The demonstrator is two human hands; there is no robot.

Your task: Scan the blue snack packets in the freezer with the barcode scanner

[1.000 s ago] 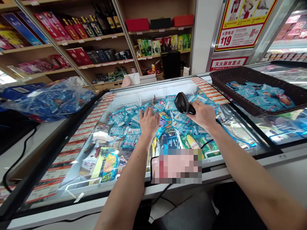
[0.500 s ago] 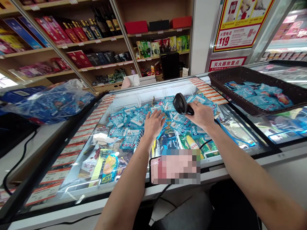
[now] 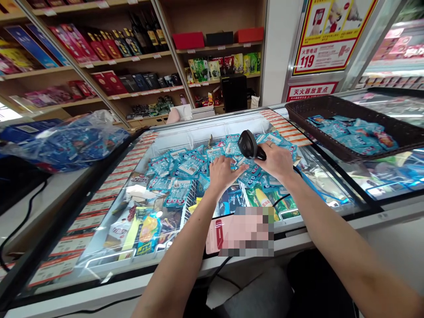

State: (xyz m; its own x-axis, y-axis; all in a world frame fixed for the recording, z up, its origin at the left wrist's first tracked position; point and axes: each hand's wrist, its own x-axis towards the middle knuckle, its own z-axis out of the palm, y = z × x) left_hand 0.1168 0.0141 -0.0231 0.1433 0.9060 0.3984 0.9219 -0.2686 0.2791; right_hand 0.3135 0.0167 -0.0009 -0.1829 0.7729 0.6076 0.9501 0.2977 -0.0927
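Note:
My right hand point(image 3: 275, 161) grips the handle of a black barcode scanner point(image 3: 247, 145), its head tilted over a pile of small blue snack packets point(image 3: 190, 165). The packets lie spread across the glass top of a chest freezer. My left hand point(image 3: 222, 174) rests over the middle of the pile, palm down, thumb held out from the fingers, nothing seen in its grasp. Its fingertips are near the packets; whether they touch is unclear. Below my hands a phone point(image 3: 215, 236) with a lit, partly blurred screen lies by the freezer's front rim.
At right a brown plastic basket point(image 3: 351, 148) holds more blue packets. A clear bag of blue packets point(image 3: 79, 141) lies at left. Frozen goods show under the glass, including a yellow-and-blue packet point(image 3: 149, 232). A black cable point(image 3: 281, 199) runs below my right forearm. Stocked shelves point(image 3: 126, 95) stand behind.
My left hand has moved right and slightly nearer me, its thumb now spread toward the scanner. My right hand and the scanner have shifted only slightly left.

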